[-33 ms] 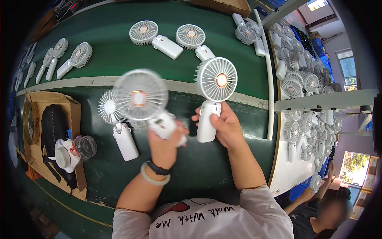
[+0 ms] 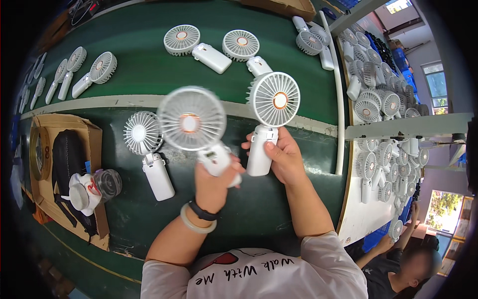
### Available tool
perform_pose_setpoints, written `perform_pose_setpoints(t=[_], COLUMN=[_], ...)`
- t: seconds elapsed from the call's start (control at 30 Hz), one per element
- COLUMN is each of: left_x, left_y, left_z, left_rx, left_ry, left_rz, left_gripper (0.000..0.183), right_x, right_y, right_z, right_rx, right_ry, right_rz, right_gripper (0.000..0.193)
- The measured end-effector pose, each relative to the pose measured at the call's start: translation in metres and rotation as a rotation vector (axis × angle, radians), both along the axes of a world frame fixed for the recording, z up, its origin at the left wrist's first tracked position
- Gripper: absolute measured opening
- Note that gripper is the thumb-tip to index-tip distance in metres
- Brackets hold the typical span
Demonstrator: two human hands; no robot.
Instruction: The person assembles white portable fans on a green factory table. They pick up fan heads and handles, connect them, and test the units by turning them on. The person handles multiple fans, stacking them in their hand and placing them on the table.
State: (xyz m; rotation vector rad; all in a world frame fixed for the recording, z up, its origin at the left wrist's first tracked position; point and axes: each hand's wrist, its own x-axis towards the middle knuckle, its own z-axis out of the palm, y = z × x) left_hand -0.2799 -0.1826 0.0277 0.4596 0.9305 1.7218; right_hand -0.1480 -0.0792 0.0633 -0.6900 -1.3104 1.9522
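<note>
My left hand (image 2: pixel 215 182) is closed round the white handle of a handheld fan (image 2: pixel 191 119) and holds it raised off the table. This fan's head is blurred, and a small dark display shows on its handle. To its right, my right hand (image 2: pixel 283 157) grips the handle of a second handheld fan (image 2: pixel 275 99), upright, its round grille facing up with an orange ring about the hub. Left of my left hand, a third fan (image 2: pixel 158 177) lies on the green work surface (image 2: pixel 249 219), its head partly behind the blurred one.
Several more fans (image 2: pixel 211 57) lie on the green belt (image 2: pixel 134 40) beyond a pale rail (image 2: pixel 124 101). A cardboard box (image 2: pixel 94 144) with a black pouch and a clear jar (image 2: pixel 108 183) stands left. Many fans crowd a white table (image 2: pixel 358 214) at right, beside a co-worker (image 2: pixel 398 269).
My left hand and its fan have shifted a little to the right, closer to the other held fan. My right hand has hardly moved.
</note>
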Motion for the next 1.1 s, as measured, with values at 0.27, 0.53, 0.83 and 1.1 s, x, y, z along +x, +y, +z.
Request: perform_pose_setpoints(t=[0.27, 0.53, 0.83, 1.1], left_x=[-0.005, -0.005, -0.006, -0.006], left_y=[0.001, 0.005, 0.007, 0.006], left_z=[-0.008, -0.012, -0.018, 0.0], left_rx=[0.175, 0.231, 0.271, 0.305], left_ry=[-0.324, -0.328, -0.275, -0.384], left_rz=[-0.184, -0.178, -0.236, -0.288], left_gripper=[0.024, 0.033, 0.059, 0.08], right_x=[-0.001, -0.001, 0.003, -0.004], right_y=[0.006, 0.01, 0.008, 0.001], right_z=[-0.009, -0.012, -0.009, -0.013], right_rx=[0.035, 0.006, 0.006, 0.701], right_ry=[-0.033, -0.06, -0.001, -0.285], right_rz=[-0.042, -0.059, -0.03, -0.051], right_gripper=[0.04, 0.044, 0.037, 0.037])
